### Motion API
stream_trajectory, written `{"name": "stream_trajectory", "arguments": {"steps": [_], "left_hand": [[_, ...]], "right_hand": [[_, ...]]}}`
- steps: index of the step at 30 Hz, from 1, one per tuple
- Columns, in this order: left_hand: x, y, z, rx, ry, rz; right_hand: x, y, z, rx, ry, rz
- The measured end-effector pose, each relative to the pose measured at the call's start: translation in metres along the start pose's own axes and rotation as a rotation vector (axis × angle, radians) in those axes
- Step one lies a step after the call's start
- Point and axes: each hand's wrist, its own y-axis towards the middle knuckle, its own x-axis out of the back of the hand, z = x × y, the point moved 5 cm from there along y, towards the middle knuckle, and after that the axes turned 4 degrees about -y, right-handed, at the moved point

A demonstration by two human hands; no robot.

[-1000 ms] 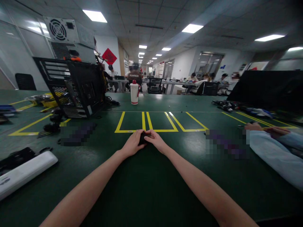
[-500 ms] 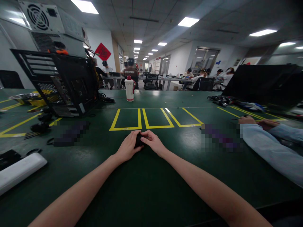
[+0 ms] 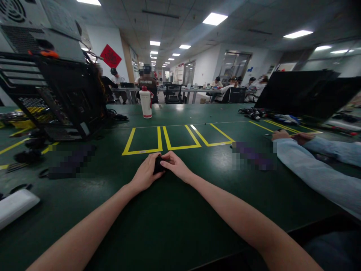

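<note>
A small black object [image 3: 158,165] is held between my two hands, just above or on the green table [image 3: 158,226]; its kind is too dark and covered to make out. My left hand [image 3: 146,169] wraps round its left side, thumb at the near edge. From the right, my right hand [image 3: 175,166] pinches at its upper right part with thumb and fingers. Beyond the hands, yellow tape outlines [image 3: 182,146] mark the tabletop. The fingers hide most of the black object.
An open black computer case [image 3: 64,98] stands at left, a white cup [image 3: 146,103] behind the tape. Nearer left lies a white bar-shaped thing [image 3: 17,207]. Blurred dark items lie on both sides. At right are a co-worker's blue sleeves [image 3: 307,162] and black monitors [image 3: 293,94].
The view has turned slightly to the right, so the scene sits further left. Both hands keep their hold on the black object, with little change in the fingers.
</note>
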Motion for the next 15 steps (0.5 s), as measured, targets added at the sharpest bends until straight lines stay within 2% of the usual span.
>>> {"name": "stream_trajectory", "arguments": {"steps": [3,8,12,15], "left_hand": [[0.0008,-0.0001,-0.0012,-0.001,-0.001,0.005],[0.0029,-0.001,-0.0032,0.012,0.006,0.012],[0.0041,-0.0015,-0.0043,0.009,0.002,0.006],[0.0045,-0.0016,-0.0037,0.013,0.003,0.001]], "right_hand": [[0.0006,0.0027,-0.0044,-0.013,-0.022,-0.021],[0.0004,0.002,-0.0074,-0.072,0.0,0.03],[-0.0017,-0.0003,-0.0021,-0.055,0.06,0.081],[-0.0026,-0.0006,0.0003,-0.048,0.049,0.069]]}}
